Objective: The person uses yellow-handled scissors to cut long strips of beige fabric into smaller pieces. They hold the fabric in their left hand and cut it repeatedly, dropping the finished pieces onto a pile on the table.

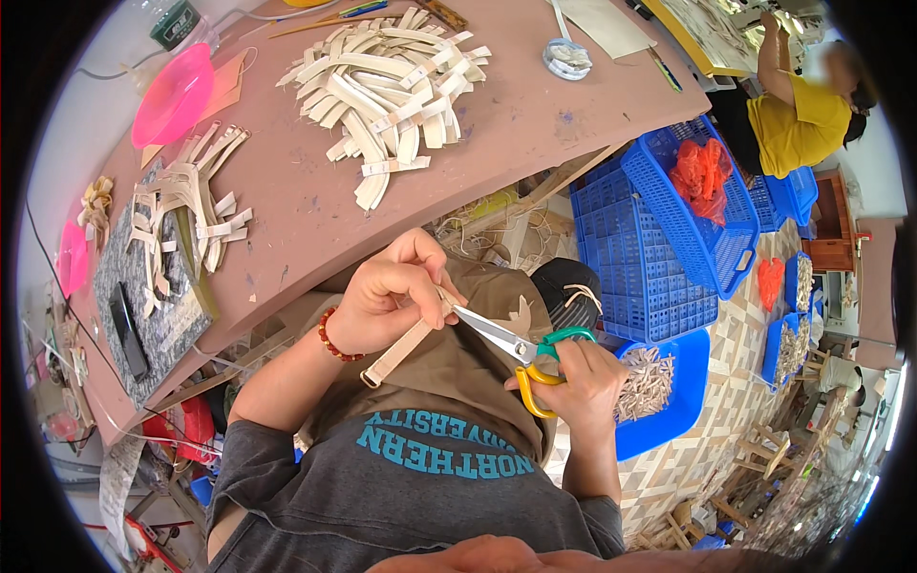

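Note:
Over my lap, my left hand (pixel 390 294) is closed, pinching a short beige strap (pixel 399 353) between thumb and fingers. A small metal buckle shows at the strap's lower end. My right hand (pixel 585 384) grips scissors (pixel 497 334) with one green and one yellow handle loop. Their blades point left, with the tips at the strap's upper end by my left fingertips. Whether the blades touch the strap I cannot tell. On the table beyond lies a large heap of similar straps (pixel 382 95), and a smaller bunch (pixel 191 210) lies to the left.
The brown table (pixel 535 105) spans the far side, with a pink bowl (pixel 174 95) and a black phone (pixel 127 329) on it. Stacked blue crates (pixel 640 258) stand at right, near a blue tub (pixel 693 382) of small beige pieces. A person in yellow (pixel 798 119) is at far right.

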